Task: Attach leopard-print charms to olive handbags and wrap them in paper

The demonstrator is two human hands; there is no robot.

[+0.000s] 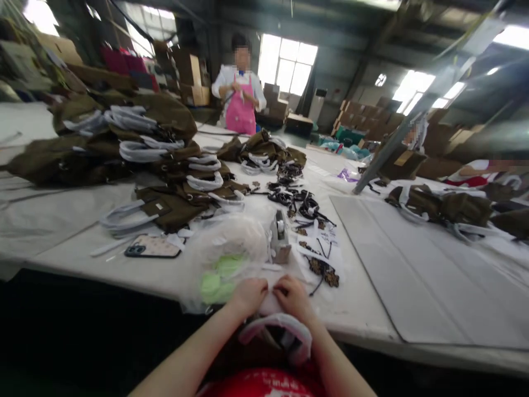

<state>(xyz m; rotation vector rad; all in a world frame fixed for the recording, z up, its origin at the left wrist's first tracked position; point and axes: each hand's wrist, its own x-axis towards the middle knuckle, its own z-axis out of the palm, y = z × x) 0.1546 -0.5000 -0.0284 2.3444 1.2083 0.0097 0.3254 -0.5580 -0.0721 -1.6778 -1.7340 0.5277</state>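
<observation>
My left hand point(251, 293) and my right hand point(291, 296) are close together at the table's front edge, fingers curled in a pinch. Between them is a pale strip of white wrapping point(270, 304), its ends hidden by my fingers. Just below, against my body, an arched bag handle point(285, 321) covered in white wrapping rises from a dark brown bag, mostly hidden by my arms. Beyond my hands stands a grey tape dispenser point(281, 240). Left of it lies a clear plastic bag point(235, 237) with light green pieces point(217, 278) in it.
Brown bags point(165, 207) with wrapped handles are piled on the left, near a phone point(152, 246). Dark straps point(306, 204) and flower-shaped charms point(326, 270) lie right of the dispenser. A grey board point(413, 275) covers the right side. A person in a pink apron point(241, 107) stands across the table.
</observation>
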